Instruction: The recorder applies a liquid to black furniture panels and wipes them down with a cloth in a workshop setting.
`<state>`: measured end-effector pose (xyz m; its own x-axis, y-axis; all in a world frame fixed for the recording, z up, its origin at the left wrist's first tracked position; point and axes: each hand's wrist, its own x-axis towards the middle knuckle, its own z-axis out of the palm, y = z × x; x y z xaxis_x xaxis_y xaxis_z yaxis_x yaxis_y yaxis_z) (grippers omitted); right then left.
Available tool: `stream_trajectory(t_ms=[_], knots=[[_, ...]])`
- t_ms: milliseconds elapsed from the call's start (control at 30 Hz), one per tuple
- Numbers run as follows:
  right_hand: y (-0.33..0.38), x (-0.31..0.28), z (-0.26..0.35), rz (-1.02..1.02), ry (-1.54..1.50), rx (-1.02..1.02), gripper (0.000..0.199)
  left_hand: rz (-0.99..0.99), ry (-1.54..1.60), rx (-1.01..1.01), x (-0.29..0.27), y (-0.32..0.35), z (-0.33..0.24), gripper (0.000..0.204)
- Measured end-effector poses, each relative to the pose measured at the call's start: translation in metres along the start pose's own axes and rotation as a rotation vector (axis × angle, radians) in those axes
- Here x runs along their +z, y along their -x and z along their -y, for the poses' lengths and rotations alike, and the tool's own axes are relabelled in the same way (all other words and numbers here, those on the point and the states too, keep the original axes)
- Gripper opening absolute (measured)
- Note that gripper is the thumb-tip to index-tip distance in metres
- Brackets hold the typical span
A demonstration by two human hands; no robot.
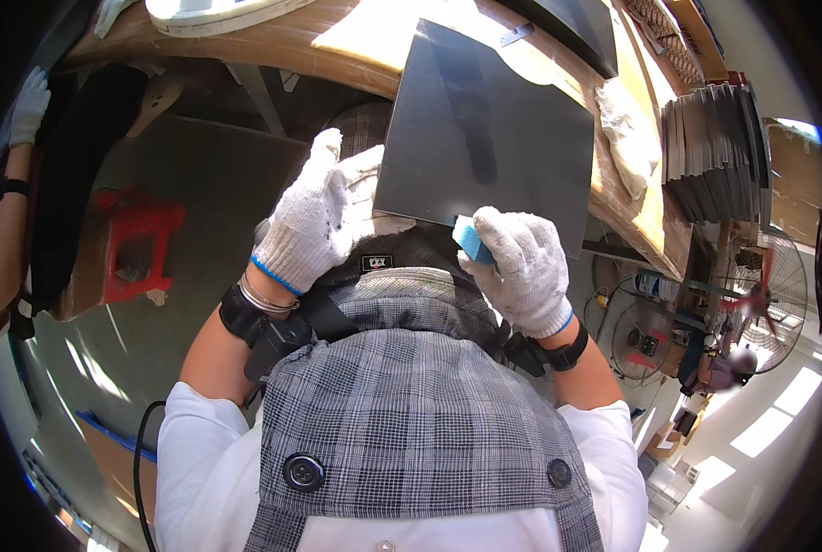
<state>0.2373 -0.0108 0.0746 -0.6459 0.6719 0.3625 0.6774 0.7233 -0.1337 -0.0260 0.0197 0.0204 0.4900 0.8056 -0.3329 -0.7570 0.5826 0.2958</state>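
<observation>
A flat black panel (pixel 512 138) lies tilted over the near edge of the wooden table, its lower corner toward me. My left hand (pixel 314 212), in a white knit glove, is at the panel's left edge. Its thumb points up, and the other fingers reach under the panel, where their tips are hidden. My right hand (pixel 521 267), gloved alike, is closed around a small light-blue sponge-like block (pixel 471 239). That block touches the panel's near edge, right of its lower corner.
Black sheets (pixel 716 152) stand stacked on the right, past a crumpled white cloth (pixel 628 138) on the wooden table (pixel 645 221). Another dark panel (pixel 576 32) lies farther back. A red stool (pixel 135 248) and a person's gloved hand (pixel 30 106) are at left; fans (pixel 765 299) stand right.
</observation>
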Motion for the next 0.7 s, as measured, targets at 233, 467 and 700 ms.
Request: stream_trajectory(t_ms=[233, 467, 700], knots=[[-0.058, 0.025, 0.026, 0.056, -0.064, -0.13, 0.058, 0.146, -0.318, 0.272, -0.007, 0.013, 0.004, 0.07], [-0.064, 0.023, 0.034, 0.143, 0.024, -0.155, 0.054, 0.054, 0.073, -0.038, -0.007, 0.003, -0.007, 0.075], [0.03, -0.017, -0.003, 0.142, 0.21, 0.056, 0.064, 0.08, -0.047, -0.012, -0.004, -0.001, -0.006, 0.089]])
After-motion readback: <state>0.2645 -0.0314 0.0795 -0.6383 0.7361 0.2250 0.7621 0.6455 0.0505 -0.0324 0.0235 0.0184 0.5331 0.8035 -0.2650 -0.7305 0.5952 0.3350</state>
